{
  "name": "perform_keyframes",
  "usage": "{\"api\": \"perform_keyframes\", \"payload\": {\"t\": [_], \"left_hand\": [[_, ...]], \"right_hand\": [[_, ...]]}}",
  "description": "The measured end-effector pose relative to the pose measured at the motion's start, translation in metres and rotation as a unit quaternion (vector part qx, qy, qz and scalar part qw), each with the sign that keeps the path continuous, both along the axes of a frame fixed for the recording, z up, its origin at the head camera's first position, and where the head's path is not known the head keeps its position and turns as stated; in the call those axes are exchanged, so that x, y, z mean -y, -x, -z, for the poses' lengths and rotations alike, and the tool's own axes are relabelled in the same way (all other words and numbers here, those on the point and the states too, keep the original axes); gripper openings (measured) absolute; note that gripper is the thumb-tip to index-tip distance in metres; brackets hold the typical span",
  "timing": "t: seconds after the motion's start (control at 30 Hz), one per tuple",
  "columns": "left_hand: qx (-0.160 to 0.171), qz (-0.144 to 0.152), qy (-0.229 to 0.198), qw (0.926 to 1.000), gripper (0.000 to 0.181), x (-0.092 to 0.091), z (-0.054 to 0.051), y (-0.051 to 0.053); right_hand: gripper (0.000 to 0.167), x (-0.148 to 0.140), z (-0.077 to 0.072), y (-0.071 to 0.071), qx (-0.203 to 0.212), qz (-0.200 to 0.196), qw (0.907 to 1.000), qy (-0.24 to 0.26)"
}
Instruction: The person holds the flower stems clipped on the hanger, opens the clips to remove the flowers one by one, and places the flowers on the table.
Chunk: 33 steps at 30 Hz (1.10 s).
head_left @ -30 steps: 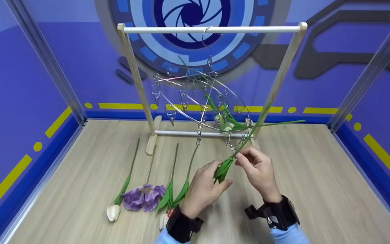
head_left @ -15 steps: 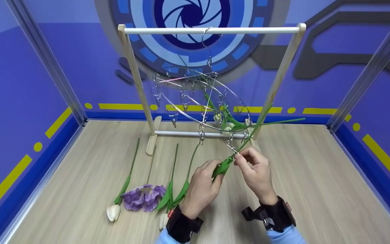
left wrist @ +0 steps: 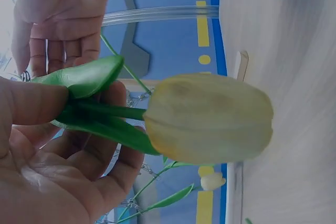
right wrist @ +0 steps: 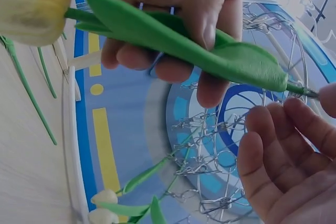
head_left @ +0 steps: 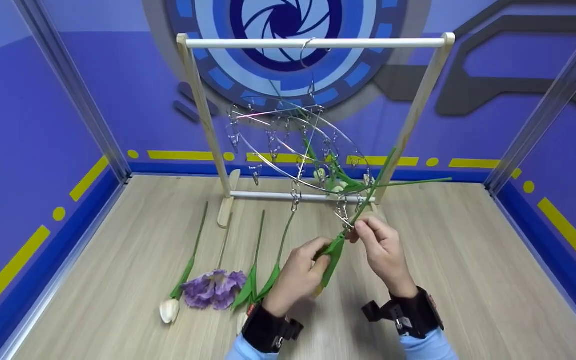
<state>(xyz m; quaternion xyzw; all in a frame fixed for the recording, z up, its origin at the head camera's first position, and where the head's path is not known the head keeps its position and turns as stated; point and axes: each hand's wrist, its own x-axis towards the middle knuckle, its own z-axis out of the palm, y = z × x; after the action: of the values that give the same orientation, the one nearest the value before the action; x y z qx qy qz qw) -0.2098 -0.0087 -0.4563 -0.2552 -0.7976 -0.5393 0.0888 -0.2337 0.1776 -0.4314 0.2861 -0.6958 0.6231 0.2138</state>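
Observation:
A pale yellow artificial tulip hangs head down, its stem slanting up to the right in the head view. My left hand holds it by the green leaves, thumb on one side and fingers on the other. Just above the leaves, my right hand pinches a metal clip at the stem; whether the clip bites the stem is hidden by the fingertips. That clip dangles from a round wire hanger with several more clips.
A wooden rack with a white top bar carries the hanger. Pale tulips hang from clips at the back right. On the table lie a white tulip, a purple flower and green-stemmed flowers partly behind my left wrist.
My left thumb, spread apart a second ago, has closed over the leaves, and the yellow flower head now shows below that hand. The right hand stays at the clip, shifting slightly.

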Motion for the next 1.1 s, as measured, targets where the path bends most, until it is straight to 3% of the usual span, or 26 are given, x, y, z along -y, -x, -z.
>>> {"api": "perform_keyframes", "payload": {"t": [0.17, 0.4, 0.5, 0.7, 0.77, 0.87, 1.1], "left_hand": [[0.039, 0.020, -0.015, 0.9989, 0.025, 0.001, -0.003, -0.001], [0.070, 0.037, -0.027, 0.9965, 0.026, 0.002, -0.005, -0.003], [0.075, 0.039, -0.032, 0.9959, 0.024, 0.003, -0.006, -0.003], [0.096, 0.052, -0.043, 0.9931, 0.022, 0.004, -0.008, -0.002], [0.105, 0.057, -0.049, 0.9916, 0.023, 0.005, -0.008, -0.002], [0.117, 0.062, -0.055, 0.9896, 0.024, 0.005, -0.009, -0.002], [0.120, 0.051, -0.060, 0.9896, 0.023, 0.008, -0.010, -0.002]], "right_hand": [[0.023, -0.003, -0.002, 0.003, 0.058, -0.044, 0.9973, 0.014], [0.030, -0.002, -0.006, 0.008, 0.146, -0.089, 0.9849, 0.027], [0.031, -0.001, -0.008, 0.014, 0.176, -0.129, 0.9746, 0.050], [0.026, -0.001, -0.012, 0.026, 0.226, -0.217, 0.9430, 0.112], [0.027, -0.001, -0.014, 0.028, 0.234, -0.232, 0.9366, 0.120], [0.025, -0.001, -0.016, 0.029, 0.242, -0.230, 0.9352, 0.118], [0.020, -0.001, -0.021, 0.028, 0.248, -0.184, 0.9458, 0.099]]}}
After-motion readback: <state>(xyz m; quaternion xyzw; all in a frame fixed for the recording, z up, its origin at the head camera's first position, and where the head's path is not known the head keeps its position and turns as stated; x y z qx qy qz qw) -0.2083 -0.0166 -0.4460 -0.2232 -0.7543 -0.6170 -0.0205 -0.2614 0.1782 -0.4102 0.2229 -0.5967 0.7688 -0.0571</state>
